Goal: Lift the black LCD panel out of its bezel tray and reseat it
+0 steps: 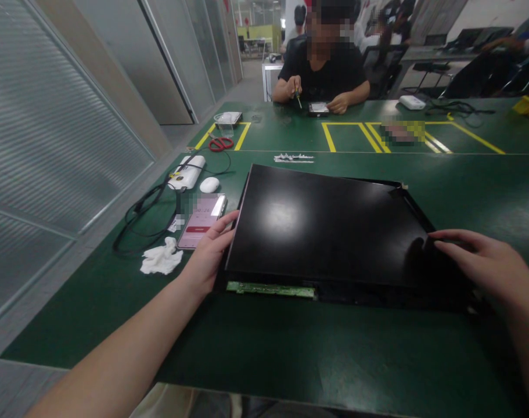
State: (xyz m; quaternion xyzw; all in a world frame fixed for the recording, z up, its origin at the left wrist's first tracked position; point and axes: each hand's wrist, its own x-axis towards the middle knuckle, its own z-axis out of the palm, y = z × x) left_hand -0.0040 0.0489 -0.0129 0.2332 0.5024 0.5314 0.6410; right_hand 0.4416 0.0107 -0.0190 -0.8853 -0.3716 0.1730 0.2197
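Note:
A glossy black LCD panel lies slightly askew over a black frame, whose rim shows along the back right and the front. My left hand holds the panel's left edge, its fingers partly hidden behind that side. At the right edge, my right hand grips the panel between thumb and fingers. Along the near side, a narrow green circuit board shows below the screen. A smartphone with a lit screen lies just beyond my left hand.
Crumpled tissue, a white power bank, black cable, a white earbud case and red-handled scissors lie left. White strips lie behind the panel. Across the green table, a person holds a screwdriver near a hard drive.

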